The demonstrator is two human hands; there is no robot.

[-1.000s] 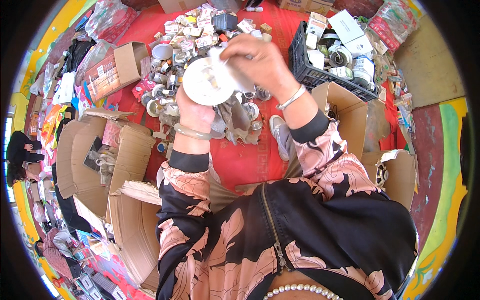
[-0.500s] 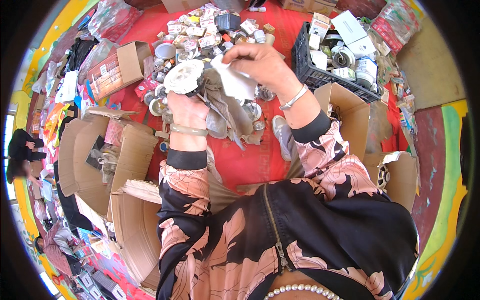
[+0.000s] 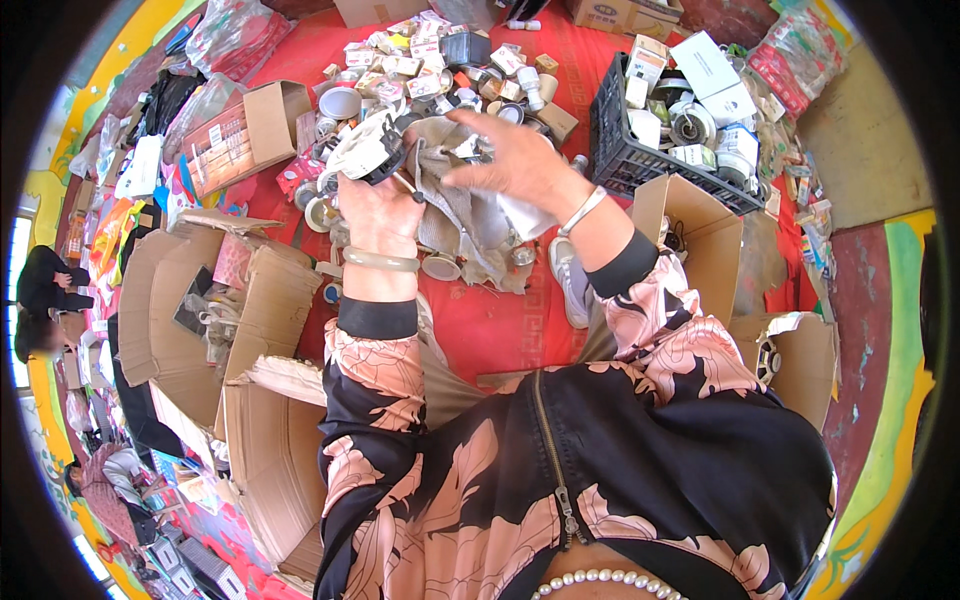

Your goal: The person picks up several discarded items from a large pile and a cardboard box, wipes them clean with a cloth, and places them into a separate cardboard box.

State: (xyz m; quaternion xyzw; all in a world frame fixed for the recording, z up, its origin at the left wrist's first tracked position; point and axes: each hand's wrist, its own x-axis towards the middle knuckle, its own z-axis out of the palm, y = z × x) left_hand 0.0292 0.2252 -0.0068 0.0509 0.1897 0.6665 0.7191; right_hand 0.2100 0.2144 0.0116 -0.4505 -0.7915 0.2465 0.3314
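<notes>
My left hand (image 3: 383, 212) is closed around a white round downlight fitting (image 3: 362, 150), its face tilted away to the upper left. A crumpled grey cloth (image 3: 455, 205) hangs beside it, against the left hand's fingers. To the right, my right hand (image 3: 520, 165) is open, its fingers spread over the cloth. Below that palm a thin white sheet (image 3: 522, 217) hangs beside the cloth; what holds it up cannot be made out. More round light fittings (image 3: 440, 266) lie on the red floor cloth under the hands.
Beyond the hands lies a heap of small boxes and lamp parts (image 3: 425, 75). A black crate (image 3: 640, 165) full of fittings stands at the right. Open cardboard boxes (image 3: 265, 310) flank me on the left, with another box (image 3: 700, 235) at the right. Two people are at the far left.
My right hand has let go of the white sheet it was pinching, and its fingers have spread. The sheet has dropped lower. The downlight in my left hand has tilted.
</notes>
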